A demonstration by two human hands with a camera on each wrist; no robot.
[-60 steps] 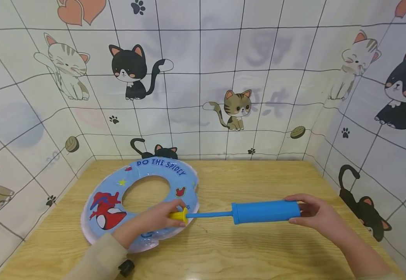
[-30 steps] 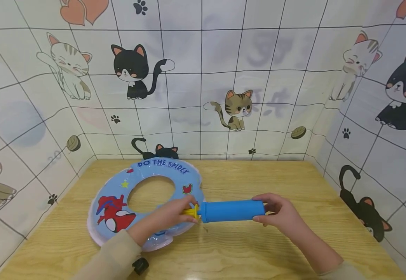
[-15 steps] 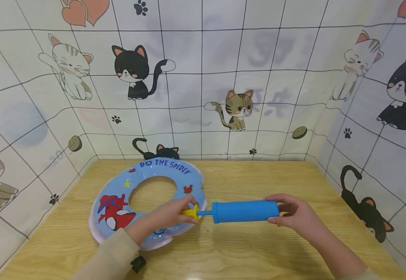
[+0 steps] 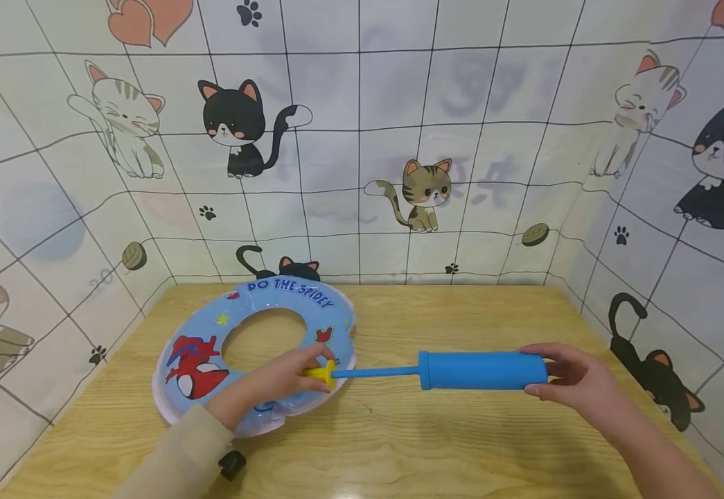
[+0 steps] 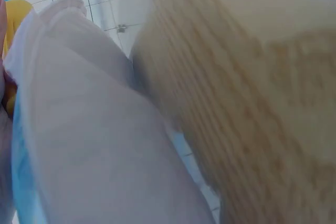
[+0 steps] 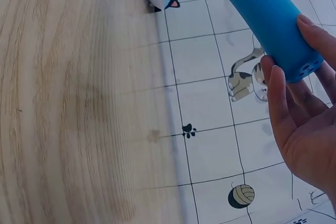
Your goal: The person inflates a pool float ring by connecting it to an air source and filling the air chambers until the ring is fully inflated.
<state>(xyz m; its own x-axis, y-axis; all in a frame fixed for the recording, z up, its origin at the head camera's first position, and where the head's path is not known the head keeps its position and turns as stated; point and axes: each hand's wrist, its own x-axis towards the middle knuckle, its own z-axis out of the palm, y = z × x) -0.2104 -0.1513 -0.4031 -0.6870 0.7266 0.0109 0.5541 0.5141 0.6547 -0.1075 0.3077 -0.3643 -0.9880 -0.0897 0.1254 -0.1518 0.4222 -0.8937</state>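
A blue hand pump (image 4: 480, 370) is held level above the table, its thin rod (image 4: 377, 372) drawn far out of the barrel. At the rod's end, my left hand (image 4: 268, 384) grips the yellow end piece (image 4: 320, 375). Under and beside that hand lies a light blue swim ring (image 4: 330, 315) printed with a red cartoon figure. Its pale underside (image 5: 89, 93) fills much of the left wrist view, close against the yellow piece; the exact contact is hidden. My right hand (image 4: 574, 378) holds the barrel's far end, where small holes show in the right wrist view.
The wooden table (image 4: 449, 443) meets cat-print sheeting (image 4: 337, 90) at the back and both sides. A small black object (image 4: 232, 464) shows beside the left sleeve (image 4: 181, 443).
The barrel first slid left over the rod up to the yellow piece, then my right hand drew it back right, exposing the rod. The left hand and ring shifted slightly right, then back left.
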